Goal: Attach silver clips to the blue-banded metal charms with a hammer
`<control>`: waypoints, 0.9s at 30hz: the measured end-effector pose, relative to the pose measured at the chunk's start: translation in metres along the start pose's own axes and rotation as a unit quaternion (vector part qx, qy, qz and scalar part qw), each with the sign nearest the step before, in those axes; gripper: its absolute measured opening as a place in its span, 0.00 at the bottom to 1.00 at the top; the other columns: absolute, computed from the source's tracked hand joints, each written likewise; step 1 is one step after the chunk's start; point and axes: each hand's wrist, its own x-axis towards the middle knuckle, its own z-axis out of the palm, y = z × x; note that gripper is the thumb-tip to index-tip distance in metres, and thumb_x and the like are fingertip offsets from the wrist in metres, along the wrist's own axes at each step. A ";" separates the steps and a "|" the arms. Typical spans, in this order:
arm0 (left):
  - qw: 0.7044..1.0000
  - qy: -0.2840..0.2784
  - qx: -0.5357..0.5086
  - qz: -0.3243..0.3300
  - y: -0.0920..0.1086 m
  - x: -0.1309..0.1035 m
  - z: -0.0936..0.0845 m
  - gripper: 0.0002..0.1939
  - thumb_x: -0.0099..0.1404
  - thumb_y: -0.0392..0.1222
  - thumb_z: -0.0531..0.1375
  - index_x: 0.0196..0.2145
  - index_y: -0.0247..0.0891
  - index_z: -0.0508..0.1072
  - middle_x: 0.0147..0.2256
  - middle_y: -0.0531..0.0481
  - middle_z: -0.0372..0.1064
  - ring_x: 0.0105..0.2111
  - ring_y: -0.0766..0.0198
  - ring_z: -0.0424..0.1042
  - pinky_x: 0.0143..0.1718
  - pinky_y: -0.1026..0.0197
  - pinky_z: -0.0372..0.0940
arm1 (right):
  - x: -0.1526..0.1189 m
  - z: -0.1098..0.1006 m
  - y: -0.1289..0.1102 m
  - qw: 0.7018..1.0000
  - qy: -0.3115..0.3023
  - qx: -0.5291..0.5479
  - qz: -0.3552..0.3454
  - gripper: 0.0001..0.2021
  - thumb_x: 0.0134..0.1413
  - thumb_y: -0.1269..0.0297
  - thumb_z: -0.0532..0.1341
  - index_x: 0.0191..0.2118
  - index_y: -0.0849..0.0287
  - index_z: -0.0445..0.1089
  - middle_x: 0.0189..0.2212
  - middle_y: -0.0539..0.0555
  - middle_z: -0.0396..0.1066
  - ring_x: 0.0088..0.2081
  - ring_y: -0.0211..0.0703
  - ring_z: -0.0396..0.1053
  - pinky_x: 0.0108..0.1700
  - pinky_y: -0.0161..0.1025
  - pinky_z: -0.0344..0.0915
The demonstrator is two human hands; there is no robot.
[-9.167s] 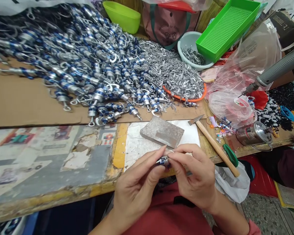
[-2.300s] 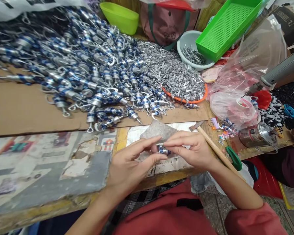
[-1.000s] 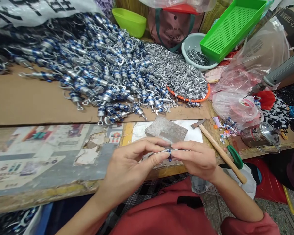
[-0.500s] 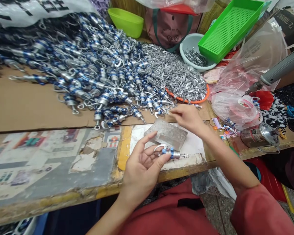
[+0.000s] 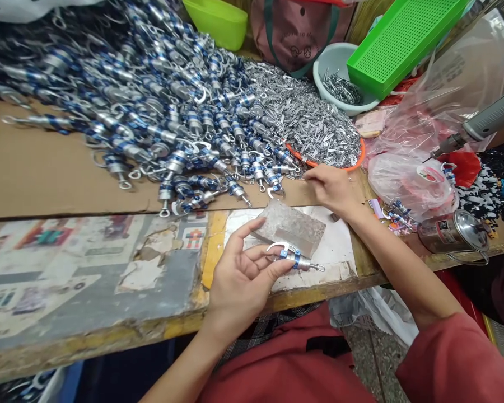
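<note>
Between thumb and fingers, my left hand (image 5: pixel 246 271) holds a small blue-and-silver metal fitting (image 5: pixel 297 259) with a curved hook-like arm and a ring at its end. Behind it on the bench lies a grey metal block (image 5: pixel 296 224). My right hand (image 5: pixel 331 187) is beyond the block, fingers bent together, close to the front edge of an orange-rimmed tray (image 5: pixel 357 162) heaped with small flat metal plates (image 5: pixel 319 126). Whatever its fingertips may hold is hidden. Many similar blue-and-silver fittings (image 5: pixel 176 162) lie piled to the left of the tray.
A pale bowl of metal pins (image 5: pixel 319 61), a green perforated basket (image 5: pixel 403 50) and a lime container (image 5: pixel 218 22) stand at the back. On the right are a grey power screwdriver (image 5: pixel 479 126), plastic bags (image 5: pixel 415 179) and a lidded metal mug (image 5: pixel 449 232).
My right hand has shifted slightly up and right, towards the tray's edge, with its fingers more curled. My left hand keeps the fitting in nearly the same place. The view has shifted a little.
</note>
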 end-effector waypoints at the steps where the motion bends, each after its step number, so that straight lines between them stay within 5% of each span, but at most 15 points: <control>1: 1.000 -0.001 -0.002 0.001 0.000 0.000 0.000 0.39 0.44 0.34 0.68 0.53 0.35 0.57 0.24 0.54 0.74 0.26 0.68 0.75 0.31 0.67 0.72 | -0.009 -0.006 -0.002 0.997 0.029 0.067 -0.008 0.09 0.54 0.77 0.55 0.34 0.63 0.72 0.33 0.54 0.73 0.37 0.40 0.69 0.41 0.36 0.63; 4: 1.000 -0.009 -0.014 0.003 0.000 -0.001 -0.001 0.39 0.45 0.34 0.68 0.53 0.35 0.56 0.24 0.55 0.74 0.26 0.67 0.75 0.31 0.65 0.73 | -0.038 -0.027 -0.021 0.975 -0.037 0.211 -0.050 0.07 0.55 0.75 0.57 0.32 0.62 0.72 0.29 0.51 0.73 0.33 0.36 0.69 0.37 0.33 0.64; 8: 1.000 -0.018 -0.017 0.001 0.001 -0.001 -0.003 0.39 0.46 0.34 0.68 0.54 0.35 0.55 0.25 0.55 0.74 0.27 0.66 0.75 0.32 0.62 0.73 | -0.055 -0.038 -0.053 0.956 -0.182 0.205 -0.102 0.08 0.54 0.78 0.57 0.33 0.62 0.73 0.29 0.52 0.73 0.32 0.35 0.69 0.35 0.31 0.63; 13: 1.000 -0.016 -0.013 0.005 0.000 -0.001 -0.002 0.40 0.45 0.34 0.68 0.54 0.35 0.56 0.24 0.55 0.73 0.26 0.69 0.73 0.32 0.65 0.72 | -0.042 -0.025 -0.070 0.970 -0.210 0.111 -0.051 0.08 0.52 0.74 0.60 0.35 0.59 0.75 0.30 0.52 0.72 0.32 0.38 0.68 0.32 0.33 0.59; 16: 1.000 -0.019 -0.021 0.003 0.001 -0.001 -0.002 0.41 0.45 0.34 0.68 0.54 0.35 0.56 0.24 0.54 0.74 0.27 0.68 0.73 0.32 0.64 0.73 | -0.042 -0.019 -0.072 0.975 -0.176 0.131 -0.044 0.09 0.52 0.75 0.60 0.38 0.58 0.74 0.32 0.51 0.73 0.32 0.38 0.69 0.33 0.33 0.59; 19: 1.000 -0.013 -0.021 -0.004 0.001 -0.002 -0.001 0.41 0.45 0.34 0.69 0.55 0.35 0.56 0.24 0.54 0.73 0.27 0.66 0.74 0.33 0.61 0.74 | -0.059 -0.021 -0.063 0.982 -0.041 0.176 -0.049 0.08 0.55 0.73 0.57 0.38 0.59 0.72 0.33 0.51 0.73 0.35 0.37 0.69 0.37 0.33 0.62; 22: 1.000 0.003 -0.012 -0.009 0.001 -0.002 -0.001 0.41 0.44 0.35 0.69 0.54 0.36 0.57 0.24 0.56 0.72 0.27 0.66 0.74 0.33 0.60 0.74 | -0.095 -0.032 -0.038 0.987 0.111 0.091 0.072 0.07 0.60 0.66 0.55 0.42 0.58 0.68 0.35 0.53 0.72 0.36 0.39 0.69 0.38 0.35 0.64; 23: 1.000 0.006 -0.008 -0.011 0.000 -0.002 -0.001 0.41 0.43 0.35 0.69 0.54 0.36 0.58 0.24 0.56 0.72 0.27 0.66 0.74 0.33 0.61 0.74 | -0.109 -0.035 -0.026 0.984 0.115 0.021 0.134 0.10 0.59 0.62 0.56 0.45 0.58 0.66 0.36 0.54 0.71 0.35 0.41 0.69 0.37 0.37 0.64; 27: 1.000 0.005 -0.002 -0.013 -0.002 -0.001 -0.003 0.42 0.43 0.37 0.70 0.55 0.36 0.57 0.24 0.55 0.72 0.27 0.65 0.74 0.33 0.61 0.74 | -0.153 -0.035 0.013 0.949 -0.061 -0.187 0.245 0.20 0.56 0.56 0.57 0.51 0.59 0.64 0.37 0.58 0.70 0.36 0.50 0.70 0.34 0.42 0.66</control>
